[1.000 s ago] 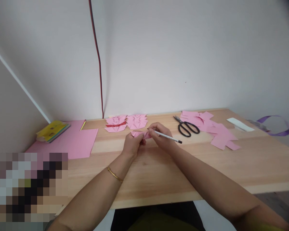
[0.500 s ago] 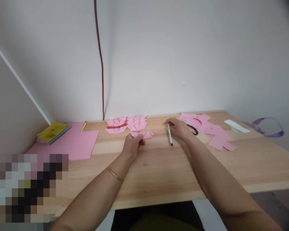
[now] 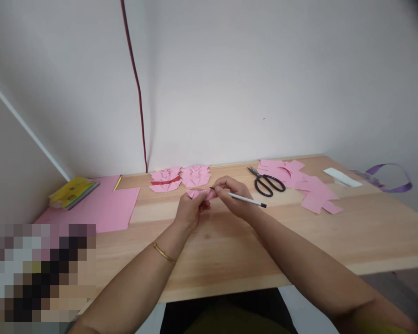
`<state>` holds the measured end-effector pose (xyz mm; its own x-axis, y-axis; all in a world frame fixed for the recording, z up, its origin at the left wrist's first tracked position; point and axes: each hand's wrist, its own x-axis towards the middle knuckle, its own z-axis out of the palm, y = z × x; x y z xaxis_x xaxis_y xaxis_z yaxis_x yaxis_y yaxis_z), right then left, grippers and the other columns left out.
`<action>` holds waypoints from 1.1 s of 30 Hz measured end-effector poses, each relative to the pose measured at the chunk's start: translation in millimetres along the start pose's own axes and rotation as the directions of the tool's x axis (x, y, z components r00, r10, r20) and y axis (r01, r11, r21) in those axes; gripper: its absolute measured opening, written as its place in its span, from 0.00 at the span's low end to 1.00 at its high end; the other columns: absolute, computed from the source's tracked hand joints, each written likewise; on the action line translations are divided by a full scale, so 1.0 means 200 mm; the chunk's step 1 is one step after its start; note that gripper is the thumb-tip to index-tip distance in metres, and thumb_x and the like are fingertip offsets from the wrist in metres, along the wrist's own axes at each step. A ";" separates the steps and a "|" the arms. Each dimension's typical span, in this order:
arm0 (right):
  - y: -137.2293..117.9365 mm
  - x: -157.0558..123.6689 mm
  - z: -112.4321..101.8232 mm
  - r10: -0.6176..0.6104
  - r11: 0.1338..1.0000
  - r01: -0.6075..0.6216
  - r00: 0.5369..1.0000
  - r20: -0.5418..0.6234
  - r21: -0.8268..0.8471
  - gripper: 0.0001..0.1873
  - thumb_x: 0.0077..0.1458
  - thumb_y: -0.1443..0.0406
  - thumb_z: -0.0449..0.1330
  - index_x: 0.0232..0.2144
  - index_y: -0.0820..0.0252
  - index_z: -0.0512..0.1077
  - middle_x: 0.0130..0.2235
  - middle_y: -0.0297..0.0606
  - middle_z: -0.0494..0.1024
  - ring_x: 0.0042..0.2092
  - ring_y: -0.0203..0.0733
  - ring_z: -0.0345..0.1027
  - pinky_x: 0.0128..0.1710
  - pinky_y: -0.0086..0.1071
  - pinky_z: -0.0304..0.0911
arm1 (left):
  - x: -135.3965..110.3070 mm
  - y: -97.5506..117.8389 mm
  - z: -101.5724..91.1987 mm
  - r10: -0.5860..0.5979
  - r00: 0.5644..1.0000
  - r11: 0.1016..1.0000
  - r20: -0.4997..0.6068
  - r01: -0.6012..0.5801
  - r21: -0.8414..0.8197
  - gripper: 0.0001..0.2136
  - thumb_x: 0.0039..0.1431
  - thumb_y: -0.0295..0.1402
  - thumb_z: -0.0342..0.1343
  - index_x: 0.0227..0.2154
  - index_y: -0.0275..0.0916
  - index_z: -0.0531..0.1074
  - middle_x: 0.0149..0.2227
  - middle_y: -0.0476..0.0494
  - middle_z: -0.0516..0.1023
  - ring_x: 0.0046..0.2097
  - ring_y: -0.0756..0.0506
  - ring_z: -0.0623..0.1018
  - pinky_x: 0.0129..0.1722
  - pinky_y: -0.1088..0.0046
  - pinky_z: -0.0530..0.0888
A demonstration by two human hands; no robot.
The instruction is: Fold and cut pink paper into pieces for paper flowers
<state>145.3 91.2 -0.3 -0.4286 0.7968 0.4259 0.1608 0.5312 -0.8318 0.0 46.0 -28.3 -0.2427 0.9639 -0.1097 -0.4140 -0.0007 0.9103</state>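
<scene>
My left hand (image 3: 191, 208) is closed on a folded piece of pink paper (image 3: 194, 193), pinching it between thumb and fingers above the table. A white pen (image 3: 245, 199) with a black end is gripped in my right hand (image 3: 235, 195). Its dark tip meets the right part of the folded paper, though whether it touches is too small to tell. Just beyond my hands lie two rows of folded pink paper pieces (image 3: 195, 176), with a red strip (image 3: 165, 181) among the left ones. Scissors with black handles (image 3: 264, 182) rest to the right of my right hand.
Loose pink paper pieces (image 3: 315, 188) and a white strip (image 3: 342, 177) lie at the right, near a purple band (image 3: 404, 185). At the left, a yellow packet (image 3: 71, 192) and a yellow pencil (image 3: 117, 182) sit by a large pink sheet (image 3: 107, 211). A cable (image 3: 135, 79) hangs along the wall.
My right hand has moved left with the pen, bringing its tip to the folded paper and swinging the pen nearly level. The scissors are now uncovered. My left hand keeps its hold.
</scene>
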 end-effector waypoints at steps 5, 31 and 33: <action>0.00 -0.01 0.04 -0.014 0.996 0.015 1.000 0.012 -0.087 0.07 0.54 0.65 0.54 0.29 0.60 0.71 0.28 0.34 0.76 0.31 0.34 0.69 0.32 0.26 0.60 | 0.00 -0.01 0.00 0.044 0.999 0.999 0.020 -0.045 0.025 0.08 0.43 0.33 0.62 0.19 0.33 0.70 0.17 0.50 0.69 0.21 0.52 0.68 0.22 0.76 0.65; 0.05 -0.01 0.07 0.034 0.993 -0.025 0.997 0.068 -0.117 0.06 0.53 0.65 0.53 0.30 0.59 0.71 0.28 0.33 0.77 0.29 0.33 0.69 0.29 0.25 0.59 | 0.01 -0.02 0.00 0.055 0.998 0.998 -0.022 -0.055 0.032 0.07 0.41 0.30 0.62 0.20 0.33 0.70 0.17 0.49 0.69 0.21 0.52 0.68 0.21 0.76 0.65; 0.05 -0.01 0.07 0.039 0.993 -0.031 0.997 0.070 -0.111 0.07 0.53 0.65 0.53 0.30 0.59 0.71 0.27 0.33 0.77 0.29 0.33 0.68 0.29 0.25 0.59 | 0.00 -0.02 0.00 0.052 0.998 0.998 -0.031 -0.051 0.035 0.07 0.40 0.30 0.62 0.21 0.33 0.70 0.18 0.49 0.69 0.21 0.52 0.68 0.21 0.76 0.65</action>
<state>135.6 90.7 -13.9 -0.4835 0.7945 0.3674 0.2720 0.5352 -0.7997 1.9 47.1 -30.9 -0.2915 0.9537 -0.0742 -0.3705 -0.0411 0.9279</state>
